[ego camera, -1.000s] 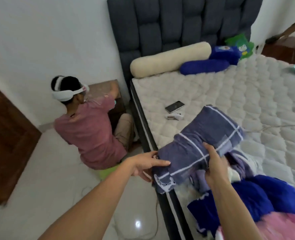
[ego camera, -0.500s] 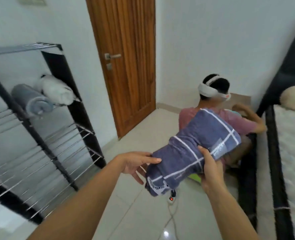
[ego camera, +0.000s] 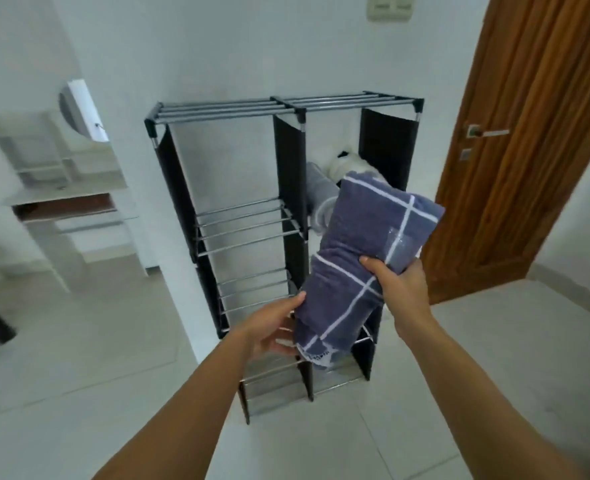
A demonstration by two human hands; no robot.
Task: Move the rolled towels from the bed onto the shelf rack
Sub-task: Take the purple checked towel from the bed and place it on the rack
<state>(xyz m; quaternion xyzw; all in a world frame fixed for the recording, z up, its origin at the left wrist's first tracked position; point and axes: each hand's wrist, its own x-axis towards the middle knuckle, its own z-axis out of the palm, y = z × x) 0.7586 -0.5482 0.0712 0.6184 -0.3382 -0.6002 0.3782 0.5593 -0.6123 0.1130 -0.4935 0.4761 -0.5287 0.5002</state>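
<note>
I hold a rolled purple-blue towel with white stripes (ego camera: 359, 258) in front of the black shelf rack (ego camera: 286, 161). My right hand (ego camera: 399, 289) grips the roll from the right near its middle. My left hand (ego camera: 273, 329) supports its lower end from the left. The roll is tilted, upper end toward the rack's upper right compartment. In that compartment lie a grey rolled towel (ego camera: 318, 188) and a white rolled towel (ego camera: 347, 166), both partly hidden by the held one. The left column's metal-rod shelves are bare.
A wooden door (ego camera: 529, 150) with a metal handle stands right of the rack. A white side table (ego camera: 68, 209) and a white fixture on the wall are at the left. A dark object sits at the far left edge. The floor is pale tile.
The view has swung left from the bed, past a seated person, to face the rack. The towel stayed in both hands and now sits in front of the rack's right column.
</note>
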